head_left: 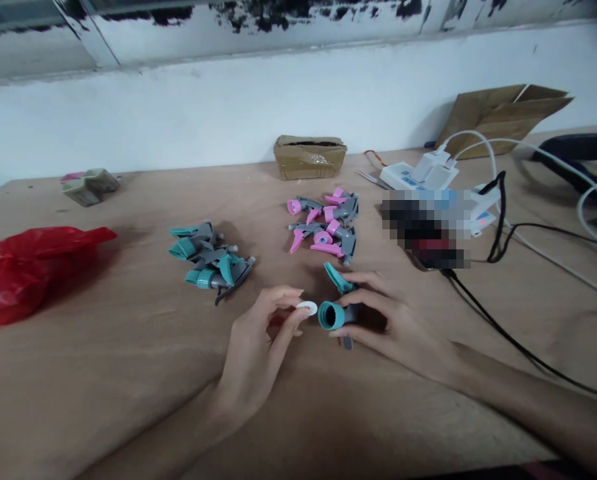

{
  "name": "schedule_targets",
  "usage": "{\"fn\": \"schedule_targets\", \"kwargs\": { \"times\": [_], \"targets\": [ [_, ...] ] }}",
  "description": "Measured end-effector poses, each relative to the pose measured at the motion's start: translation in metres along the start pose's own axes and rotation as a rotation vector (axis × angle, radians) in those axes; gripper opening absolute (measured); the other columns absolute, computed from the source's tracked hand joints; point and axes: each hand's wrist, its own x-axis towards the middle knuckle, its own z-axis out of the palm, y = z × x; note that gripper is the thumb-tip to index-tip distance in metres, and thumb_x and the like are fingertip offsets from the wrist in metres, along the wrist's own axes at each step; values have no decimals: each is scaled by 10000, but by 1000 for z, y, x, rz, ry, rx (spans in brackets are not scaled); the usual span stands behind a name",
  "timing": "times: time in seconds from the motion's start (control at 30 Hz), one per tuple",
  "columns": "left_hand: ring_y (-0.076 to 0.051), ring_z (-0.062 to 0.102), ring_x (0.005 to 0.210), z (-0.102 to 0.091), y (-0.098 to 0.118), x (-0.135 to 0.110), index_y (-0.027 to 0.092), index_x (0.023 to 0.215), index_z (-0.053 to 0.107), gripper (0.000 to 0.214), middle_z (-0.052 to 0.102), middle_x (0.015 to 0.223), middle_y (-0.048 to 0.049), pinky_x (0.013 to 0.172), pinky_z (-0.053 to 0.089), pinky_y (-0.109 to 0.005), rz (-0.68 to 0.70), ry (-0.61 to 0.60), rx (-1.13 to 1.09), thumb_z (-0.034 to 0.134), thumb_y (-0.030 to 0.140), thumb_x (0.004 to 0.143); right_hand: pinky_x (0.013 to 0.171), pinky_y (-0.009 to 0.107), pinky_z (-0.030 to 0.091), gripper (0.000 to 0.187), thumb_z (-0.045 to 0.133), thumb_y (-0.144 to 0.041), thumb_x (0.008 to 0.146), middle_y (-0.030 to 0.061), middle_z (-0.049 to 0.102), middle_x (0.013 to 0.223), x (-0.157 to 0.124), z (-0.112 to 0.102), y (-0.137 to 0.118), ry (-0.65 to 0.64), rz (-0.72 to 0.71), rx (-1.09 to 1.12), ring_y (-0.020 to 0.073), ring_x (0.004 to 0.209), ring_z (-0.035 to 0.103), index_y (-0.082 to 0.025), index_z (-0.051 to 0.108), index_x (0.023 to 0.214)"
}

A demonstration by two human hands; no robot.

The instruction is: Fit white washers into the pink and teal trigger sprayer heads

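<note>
Between the thumb and fingers of my left hand [265, 340] is a small white disc [307, 308], pinched by its edge. My right hand [385, 320] grips a grey and teal spray trigger head [331, 316], its open threaded collar turned toward the disc. Disc and collar are close together; a narrow gap seems to part them. Grey and teal spray heads [211, 260] lie in a pile beyond my left hand. Farther off, in front of my right hand, is a second pile of grey and pink spray heads [328, 223].
A red plastic bag [43, 267] lies at the left, with a small greenish object [89, 187] behind it. Against the wall stand a small cardboard box [310, 159] and a larger carton [503, 120]. A power strip [408, 175], chargers and cables crowd the right side, beside a blurred-out patch.
</note>
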Motion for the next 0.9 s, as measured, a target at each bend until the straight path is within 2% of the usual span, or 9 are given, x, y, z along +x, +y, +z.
{"fn": "schedule_targets", "kwargs": {
  "times": [0.17, 0.43, 0.63, 0.9],
  "targets": [
    [-141, 626, 878, -4, 7, 0, 237, 920, 645, 104, 671, 934, 5, 756, 524, -254, 131, -40, 164, 574, 205, 850, 942, 416, 449, 221, 658, -360, 760, 59, 540, 1184, 1, 2, -1, 17, 22, 92, 234, 1121, 524, -240, 626, 942],
    [-110, 613, 786, 0, 11, -3, 225, 823, 690, 122, 628, 880, 1, 707, 512, -218, 271, -24, 196, 614, 131, 808, 928, 407, 461, 223, 669, -359, 751, 65, 541, 1189, -1, 7, -5, 35, 9, 135, 226, 1119, 530, -237, 633, 935],
    [-136, 586, 893, -3, 15, -5, 260, 991, 672, 231, 594, 971, -21, 766, 510, -260, 294, -134, 230, 536, 130, 857, 911, 422, 475, 208, 655, -349, 763, 63, 552, 1177, -1, 7, -1, 62, 16, 149, 234, 1106, 540, -244, 641, 942],
    [-170, 497, 1026, -2, 13, -9, 293, 1173, 574, 334, 487, 1093, -48, 845, 485, -324, 329, -179, 308, 507, 164, 872, 919, 439, 466, 197, 650, -353, 767, 57, 550, 1179, 1, 5, 2, 77, 51, 205, 243, 1117, 531, -261, 644, 941]
  ]
}}
